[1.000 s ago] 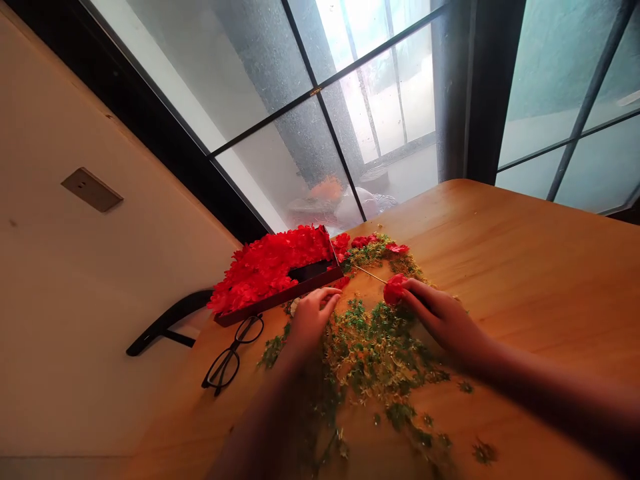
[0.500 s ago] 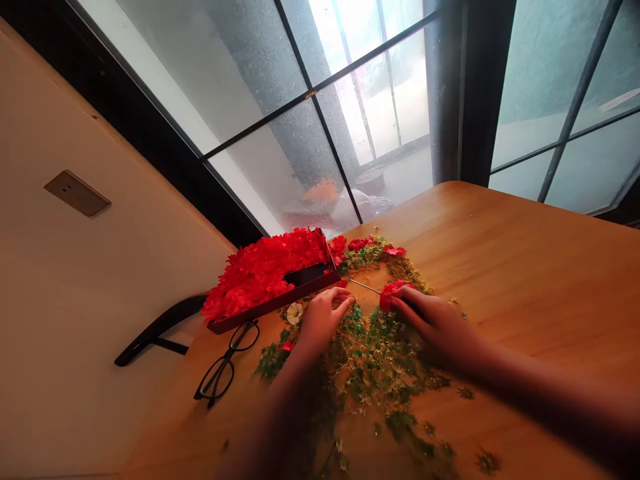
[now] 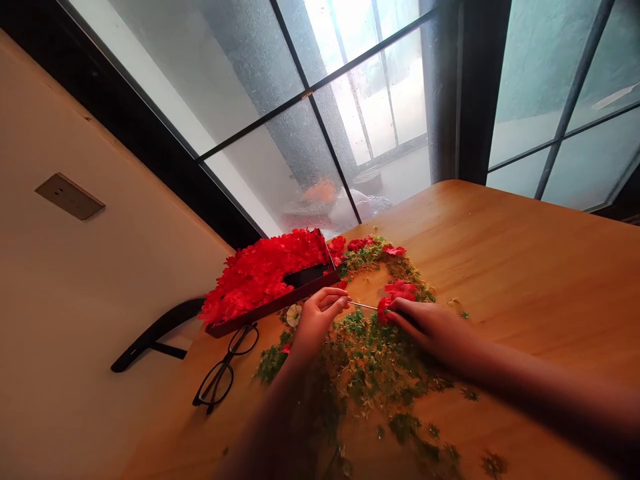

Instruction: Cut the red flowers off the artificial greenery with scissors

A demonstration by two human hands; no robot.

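Note:
My left hand [image 3: 317, 317] pinches the far end of a thin metal wire stem [image 3: 363, 305] between its fingertips. The stem runs across to my right hand [image 3: 433, 330], whose fingers are closed on a red artificial flower [image 3: 384, 310] at the stem's other end. Just beyond those fingers, a second red flower [image 3: 401, 290] lies near the green-and-yellow artificial moss [image 3: 375, 357]. That moss spreads under and between my hands. A small white flower [image 3: 294, 315] lies close to my left wrist.
A dark red box [image 3: 267, 300] heaped with red petals stands left of my hands on the wooden table [image 3: 515, 280]. Black glasses [image 3: 220, 377] lie in front of it. A black chair back [image 3: 155, 337] shows beyond the table's left edge, with a window behind.
My left fingers have moved onto the wire's end, and my right hand has shifted toward them. A second red flower now shows separately beyond my right fingers.

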